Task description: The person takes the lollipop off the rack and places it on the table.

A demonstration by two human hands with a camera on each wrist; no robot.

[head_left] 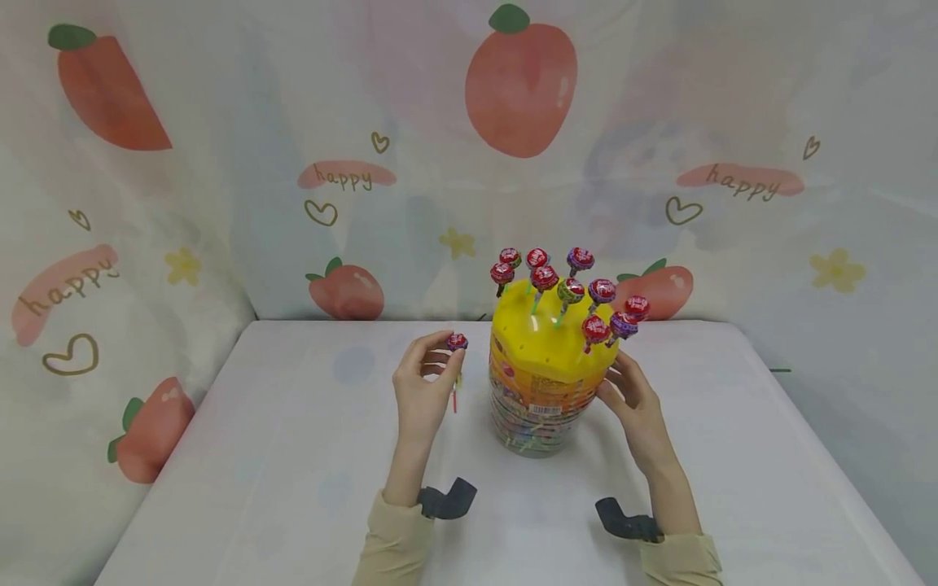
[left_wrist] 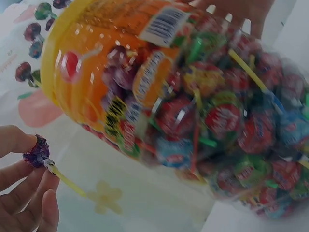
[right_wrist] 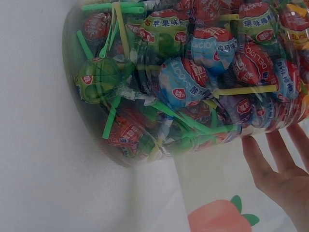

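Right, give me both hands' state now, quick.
Left hand: closed, pinching a purple-wrapped lollipop by its head.
Right hand: open, fingers against the side of the candy jar.

Dim, soft light | glare on yellow lid [head_left: 545, 348] | left wrist: jar [left_wrist: 193, 106] blurred, apparently defocused

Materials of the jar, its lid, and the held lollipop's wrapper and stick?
Jar: probably clear, glossy plastic; see-through ribbed wall with highlights.
Lid: likely opaque yellow plastic; smooth, soft sheen.
Wrapper: thin shiny film, gathered at the neck; plastic or foil, can't tell.
Stick: looks like plastic, even yellow; coated paper possible.
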